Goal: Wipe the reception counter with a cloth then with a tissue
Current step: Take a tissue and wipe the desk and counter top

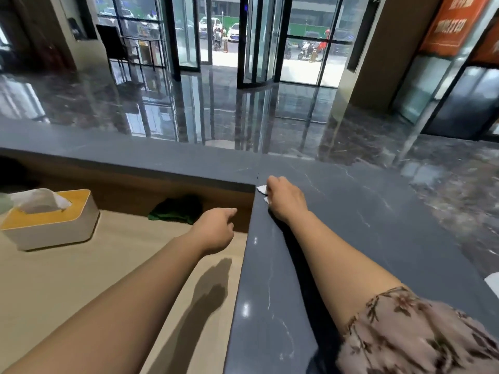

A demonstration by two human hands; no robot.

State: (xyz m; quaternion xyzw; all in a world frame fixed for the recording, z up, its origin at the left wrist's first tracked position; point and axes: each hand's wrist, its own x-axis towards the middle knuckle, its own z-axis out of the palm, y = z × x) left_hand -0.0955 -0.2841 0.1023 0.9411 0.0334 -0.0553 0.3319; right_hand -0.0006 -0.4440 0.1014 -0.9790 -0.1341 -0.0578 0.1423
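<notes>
The dark grey marble reception counter (pixel 364 225) runs along the right and across the far side. My right hand (pixel 286 201) grips a crumpled white tissue (pixel 262 189) and presses it on the counter at its inner corner; most of the tissue is hidden under the hand. My left hand (pixel 216 229) hovers above the lower beige desk (pixel 67 292), fingers loosely curled, index finger extended, holding nothing. A green cloth (pixel 176 211) lies bunched on the desk against the counter's wooden front.
A white tissue box with a yellow lid (pixel 51 225) stands at the desk's left, a tissue sticking out. A white object (pixel 492 283) shows at the counter's right edge. Beyond the counter lies a glossy dark lobby floor and glass doors.
</notes>
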